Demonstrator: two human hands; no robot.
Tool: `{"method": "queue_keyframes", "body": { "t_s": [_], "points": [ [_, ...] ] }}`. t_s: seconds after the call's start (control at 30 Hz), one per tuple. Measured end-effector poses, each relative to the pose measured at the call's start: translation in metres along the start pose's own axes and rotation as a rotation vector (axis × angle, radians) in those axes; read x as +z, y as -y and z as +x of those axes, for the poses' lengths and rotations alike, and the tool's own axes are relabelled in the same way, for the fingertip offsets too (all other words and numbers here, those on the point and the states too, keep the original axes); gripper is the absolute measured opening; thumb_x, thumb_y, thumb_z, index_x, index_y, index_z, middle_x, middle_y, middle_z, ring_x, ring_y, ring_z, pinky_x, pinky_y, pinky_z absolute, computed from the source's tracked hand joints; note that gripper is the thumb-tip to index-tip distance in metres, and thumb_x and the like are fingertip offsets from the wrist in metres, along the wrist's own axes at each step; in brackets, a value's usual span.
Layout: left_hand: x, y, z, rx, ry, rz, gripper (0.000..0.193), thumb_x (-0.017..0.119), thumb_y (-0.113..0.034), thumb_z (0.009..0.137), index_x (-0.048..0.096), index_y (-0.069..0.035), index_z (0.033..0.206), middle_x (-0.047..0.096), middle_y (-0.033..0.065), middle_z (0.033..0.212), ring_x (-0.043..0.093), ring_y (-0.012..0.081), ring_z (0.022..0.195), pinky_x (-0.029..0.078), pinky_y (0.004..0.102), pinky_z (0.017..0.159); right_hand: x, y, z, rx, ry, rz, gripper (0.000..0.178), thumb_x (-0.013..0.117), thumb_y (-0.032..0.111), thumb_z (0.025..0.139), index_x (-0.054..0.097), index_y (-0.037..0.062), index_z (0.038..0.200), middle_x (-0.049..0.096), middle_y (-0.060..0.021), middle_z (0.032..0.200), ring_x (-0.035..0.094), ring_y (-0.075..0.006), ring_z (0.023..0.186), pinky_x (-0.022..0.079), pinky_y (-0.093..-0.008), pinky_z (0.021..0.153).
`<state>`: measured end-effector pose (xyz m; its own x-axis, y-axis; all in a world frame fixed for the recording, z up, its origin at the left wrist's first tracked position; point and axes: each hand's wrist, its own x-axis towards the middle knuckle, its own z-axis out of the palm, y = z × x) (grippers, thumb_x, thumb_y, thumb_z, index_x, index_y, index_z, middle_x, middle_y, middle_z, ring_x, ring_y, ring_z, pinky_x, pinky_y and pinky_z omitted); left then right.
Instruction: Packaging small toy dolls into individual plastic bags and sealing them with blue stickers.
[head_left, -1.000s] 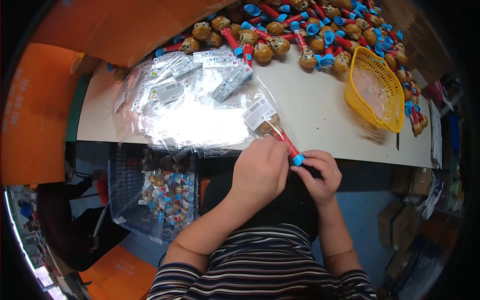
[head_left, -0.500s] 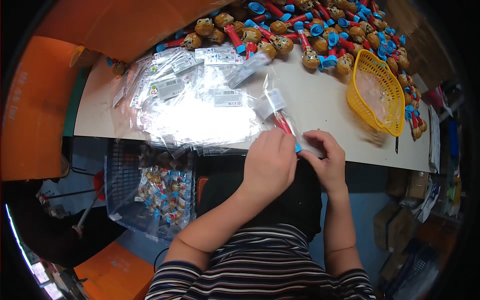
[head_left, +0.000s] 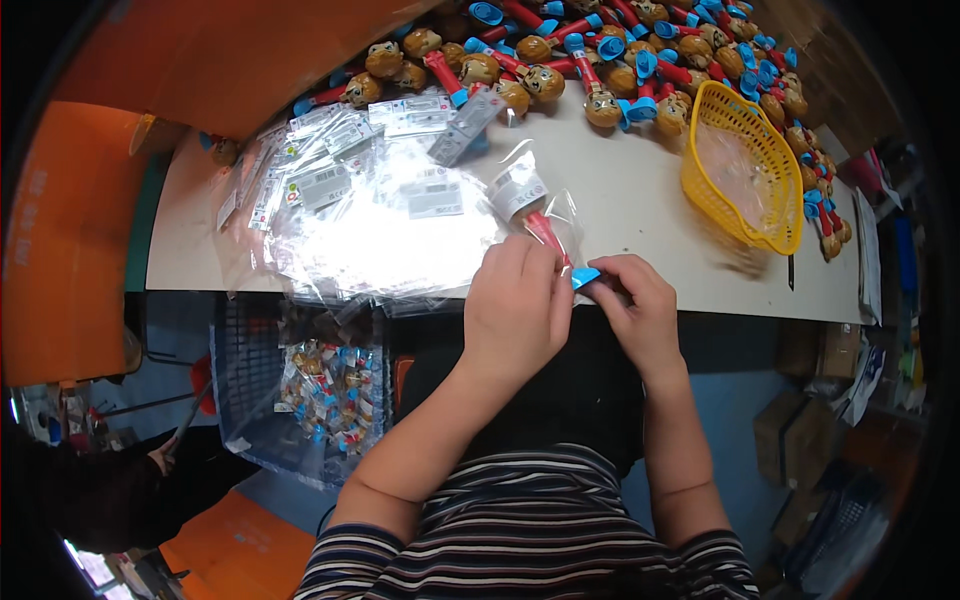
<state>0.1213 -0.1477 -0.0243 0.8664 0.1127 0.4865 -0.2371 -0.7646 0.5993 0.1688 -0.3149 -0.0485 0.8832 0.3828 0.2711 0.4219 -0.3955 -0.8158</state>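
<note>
A toy candy dispenser with a red stem and a blue foot lies slantwise at the table's front edge. Its far end is inside a clear plastic bag printed with a grey label that hides most of the head. My left hand is closed round the stem and bag, the fingertips mostly hidden behind its back. At the blue foot, my right hand pinches between thumb and fingers. Left of them spreads a shiny pile of flat clear bags with printed labels.
Loose dispensers are heaped along the table's far side. A yellow basket stands on the right. Below the table's left part is a blue crate holding bagged dispensers. Another person's hand shows at far left beside orange boxes.
The whole view has shifted slightly. Between my hands the dispenser's blue foot is more exposed, and the bag round the far end looks fuller. Both hands stay on the dispenser.
</note>
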Motion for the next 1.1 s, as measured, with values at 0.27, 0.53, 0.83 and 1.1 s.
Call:
{"method": "queue_keyframes", "body": {
  "t_s": [0.27,0.53,0.83,1.1],
  "points": [
    [0.005,-0.002,0.001,0.045,0.014,-0.021,0.032,0.075,-0.01,0.075,0.054,-0.002,0.098,0.054,0.0141,0.091,0.054,0.0322,0.084,0.045,0.0395,0.073,0.0,0.005,-0.001,-0.039,-0.071,-0.066,0.014,0.069,-0.003,0.08,0.066,0.0011,0.093,0.065,-0.0084,0.083,0.065,-0.0173,0.073,0.051,-0.0266,0.064],
    [0.002,0.009,-0.001,0.012,0.092,-0.099,0.038,0.077,-0.01,0.075,0.054,-0.001,0.104,0.056,0.0153,0.096,0.056,0.0333,0.089,0.046,0.0396,0.077,-0.007,0.02,0.004,0.076,0.011,0.177,0.03,0.066,-0.003,0.082,0.062,0.0023,0.111,0.062,-0.0053,0.109,0.061,-0.0096,0.083,0.045,-0.0183,0.061],
    [0.008,0.002,0.0,-0.037,0.044,-0.049,0.042,0.075,-0.007,0.076,0.056,-0.002,0.113,0.053,0.0171,0.106,0.058,0.0331,0.09,0.049,0.0381,0.079,-0.011,0.003,0.015,-0.067,0.131,-0.076,0.023,0.067,-0.003,0.079,0.064,0.0008,0.102,0.063,-0.0122,0.1,0.065,-0.0259,0.079,0.053,-0.0327,0.064],
    [0.009,0.019,0.002,0.073,-0.086,-0.08,0.027,0.065,0.007,0.077,0.058,-0.001,0.102,0.058,0.0143,0.087,0.062,0.029,0.073,0.052,0.0354,0.062,-0.006,0.01,0.018,-0.071,0.115,-0.136,0.023,0.071,0.001,0.078,0.063,-0.0003,0.1,0.061,-0.012,0.092,0.063,-0.0279,0.075,0.053,-0.0339,0.067]
  ]
}}
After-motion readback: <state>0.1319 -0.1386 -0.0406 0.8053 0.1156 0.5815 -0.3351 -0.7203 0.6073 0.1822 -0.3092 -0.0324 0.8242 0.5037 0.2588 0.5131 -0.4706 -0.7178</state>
